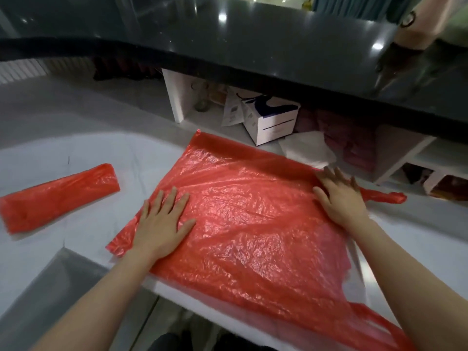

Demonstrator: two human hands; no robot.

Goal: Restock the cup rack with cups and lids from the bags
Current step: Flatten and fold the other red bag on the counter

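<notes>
From the head view, a large red plastic bag [253, 224] lies spread flat on the white desk [63, 148], its near edge hanging over the desk's front edge, with a handle loop trailing toward the lower right. The left hand [162, 224] presses palm-down on the bag's left portion, its grip open: fingers straight and spread, holding nothing. The right hand [339, 196] lies flat on the bag's far right corner, its grip likewise open, fingers straight and pointing away from the person. Just beyond the right hand's fingertips the bag's far edge is folded or rolled into a thicker band running up to the far left corner. To the right of the right hand, a twisted red handle [382, 196] of the bag sticks out sideways.

Well to the left of the left hand, apart from the big bag, a second red bag [58, 196] lies folded into a long narrow strip on the desk. Beyond both hands, under a dark glossy counter [278, 54], sit a white box with blue print [271, 120] and white shelving [177, 95].
</notes>
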